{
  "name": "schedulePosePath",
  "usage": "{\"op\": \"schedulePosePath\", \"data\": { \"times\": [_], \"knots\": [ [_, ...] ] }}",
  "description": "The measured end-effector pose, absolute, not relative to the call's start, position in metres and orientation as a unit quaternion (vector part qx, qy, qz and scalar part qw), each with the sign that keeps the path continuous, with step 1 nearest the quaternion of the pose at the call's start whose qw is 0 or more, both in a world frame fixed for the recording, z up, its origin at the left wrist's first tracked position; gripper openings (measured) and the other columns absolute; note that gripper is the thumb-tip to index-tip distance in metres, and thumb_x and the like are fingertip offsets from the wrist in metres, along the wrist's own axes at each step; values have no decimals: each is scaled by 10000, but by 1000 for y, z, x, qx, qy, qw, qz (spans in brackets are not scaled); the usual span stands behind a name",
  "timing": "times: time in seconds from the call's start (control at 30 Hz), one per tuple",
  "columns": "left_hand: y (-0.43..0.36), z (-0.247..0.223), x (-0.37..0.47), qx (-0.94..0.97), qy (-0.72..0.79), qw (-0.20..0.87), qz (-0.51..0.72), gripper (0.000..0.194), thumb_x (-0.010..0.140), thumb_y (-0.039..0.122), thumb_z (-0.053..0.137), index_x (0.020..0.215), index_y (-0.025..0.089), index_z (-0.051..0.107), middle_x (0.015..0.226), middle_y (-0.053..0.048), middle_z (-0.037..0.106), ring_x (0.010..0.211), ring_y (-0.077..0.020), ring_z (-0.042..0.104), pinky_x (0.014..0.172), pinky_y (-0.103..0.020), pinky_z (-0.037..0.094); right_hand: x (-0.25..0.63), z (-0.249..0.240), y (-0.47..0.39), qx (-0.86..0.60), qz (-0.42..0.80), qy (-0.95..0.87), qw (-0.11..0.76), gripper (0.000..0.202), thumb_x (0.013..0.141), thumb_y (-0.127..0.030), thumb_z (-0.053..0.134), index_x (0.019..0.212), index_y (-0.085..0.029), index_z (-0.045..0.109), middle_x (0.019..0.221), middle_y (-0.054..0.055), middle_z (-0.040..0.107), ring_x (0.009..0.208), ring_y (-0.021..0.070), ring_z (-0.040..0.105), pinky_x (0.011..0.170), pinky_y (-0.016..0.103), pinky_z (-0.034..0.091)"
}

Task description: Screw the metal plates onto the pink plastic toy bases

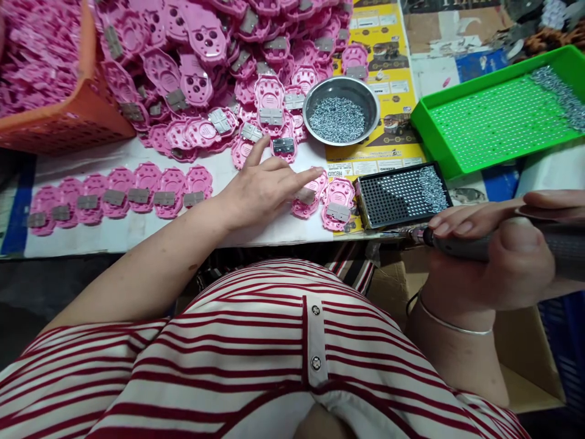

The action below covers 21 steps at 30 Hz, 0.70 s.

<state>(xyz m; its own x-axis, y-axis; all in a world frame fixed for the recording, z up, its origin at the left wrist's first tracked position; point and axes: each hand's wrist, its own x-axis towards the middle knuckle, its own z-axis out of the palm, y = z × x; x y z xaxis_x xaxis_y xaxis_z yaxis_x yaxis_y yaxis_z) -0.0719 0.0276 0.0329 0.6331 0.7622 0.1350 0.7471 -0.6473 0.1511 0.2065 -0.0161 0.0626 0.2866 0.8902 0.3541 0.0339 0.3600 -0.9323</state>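
My left hand [260,192] reaches over the white table edge with its fingers spread. Its index finger lies on or just above a pink plastic casing [304,198] with a grey metal plate; I cannot tell if they touch. Beside that casing is another pink casing [339,204], also with a plate. My right hand [512,256] is wrapped round a dark power screwdriver [464,247], held level with its tip pointing left. The tip is near the front edge of a black perforated tray [388,198], which holds small silver screws [434,189].
Several pink casings [146,189] overlap in a row at the left. Behind them rise a large casing pile [201,36] and an orange basket [86,107] of pink parts. A metal bowl [311,128] of screws stands mid-table; a green tray [425,137] is at the right.
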Motion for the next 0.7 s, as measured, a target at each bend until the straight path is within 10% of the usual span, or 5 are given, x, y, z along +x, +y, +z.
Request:
{"op": "schedulePosePath", "data": {
  "times": [0.33, 0.7],
  "knots": [
    [27, 28, -57, 899, 399, 153, 96, 679, 892, 368, 625, 1517, 252, 387, 1229, -61, 695, 1263, -268, 541, 1230, -622, 84, 207, 64, -14, -399, 283, -548, 679, 381, 818, -390, 598, 519, -199, 459, 487, -52, 399, 443, 73, 451, 488, 256, 387],
    [14, 25, -49, 890, 417, 105, 151, 483, 937, 384, 604, 1394, 242, 536, 1358, -61, 635, 1320, -282, 479, 1227, -617, 147, 209, 63, -15, -371, 238, -570, 693, 314, 857, -351, 631, 591, -207, 548, 550, -69, 488, 488, 57, 497, 516, 243, 471]
  ]
}}
